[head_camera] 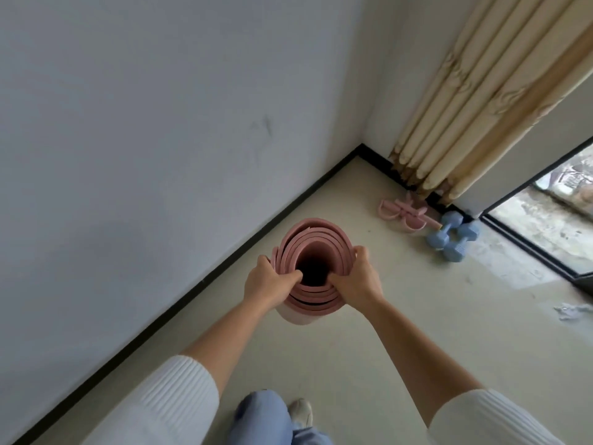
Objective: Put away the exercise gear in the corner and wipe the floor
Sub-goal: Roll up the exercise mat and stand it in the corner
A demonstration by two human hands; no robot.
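A rolled pink exercise mat (316, 239) stands on end in front of me, seen from above down its dark hollow core. My left hand (268, 282) grips its left rim, thumb hooked inside the roll. My right hand (356, 281) clasps the right rim the same way. Two blue dumbbells (452, 236) lie on the floor near the corner, one across the other. A pink resistance puller (406, 213) with loop handles lies just left of them by the curtain.
A white wall with a black baseboard (224, 261) runs along the left to the corner. A beige curtain (475, 107) hangs at the right beside a glass door (552, 226). A crumpled grey cloth (574, 311) lies on the pale floor at far right.
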